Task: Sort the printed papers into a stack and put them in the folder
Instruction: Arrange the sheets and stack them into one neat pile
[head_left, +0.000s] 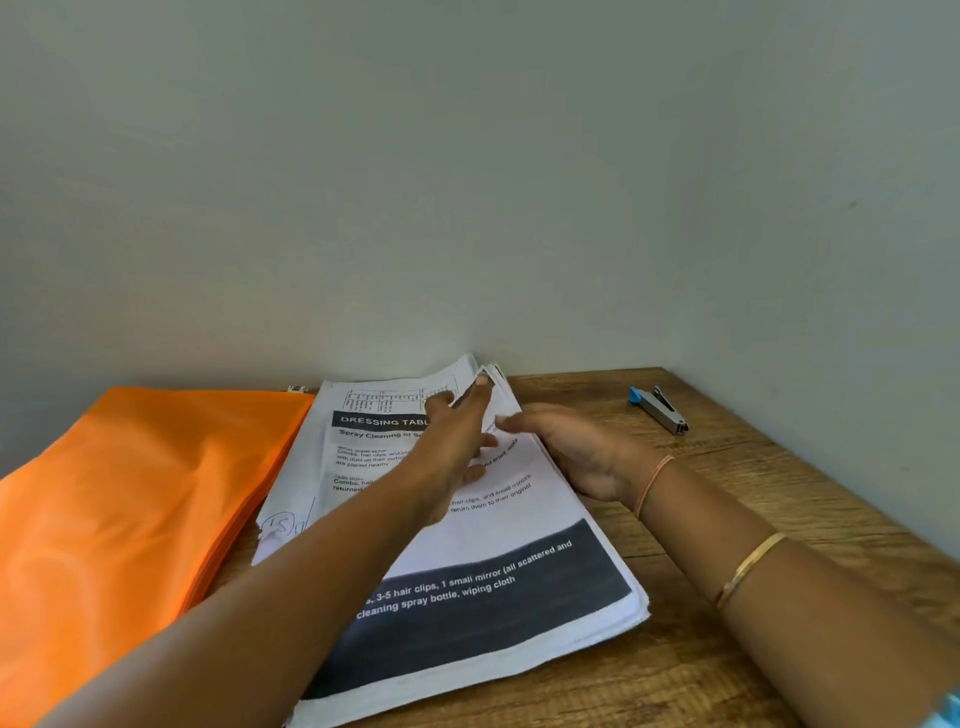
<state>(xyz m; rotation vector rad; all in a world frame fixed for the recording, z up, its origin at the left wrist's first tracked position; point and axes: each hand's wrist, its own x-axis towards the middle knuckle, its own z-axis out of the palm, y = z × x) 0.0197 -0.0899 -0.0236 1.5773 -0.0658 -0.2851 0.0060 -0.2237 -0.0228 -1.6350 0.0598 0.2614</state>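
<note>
Papers (493, 519): one pile, lying flat on table (675, 675), just right of folder; near edge of pile runs out of view at the bottom. Top sheet printed, w/ dark bands of text.
Pile edges: not square yet. Sheets fan out along the right side & near-right corner; far-right corner curls up off the pile.
Folder (130, 519): orange, flat on the table's left side, its right edge touching or under the pile's left edge (can't tell which). Looks closed; no sheet seen inside.
Left hand (457, 436): reaches across the pile to the raised far corner. Fingers nearly straight & spread, tips on that corner; no clear pinch seen, nothing lifted clear.
Right hand (576, 452): at the pile's right edge, fingers straight & pointing left over the sheets, a bit blurred. Holds nothing; thin band & bangle on the wrist/forearm.
Stapler (658, 409): blue & metal, far right by the wall, well apart from the pile, untouched.
Done (judgement): sheets gathered into a rough pile, so approx halfway.
Step in hand (judgement): prob. squaring up or leafing through the far corner.
Left to do (judgement): even up edges, open folder, slide the whole pile in.
</note>
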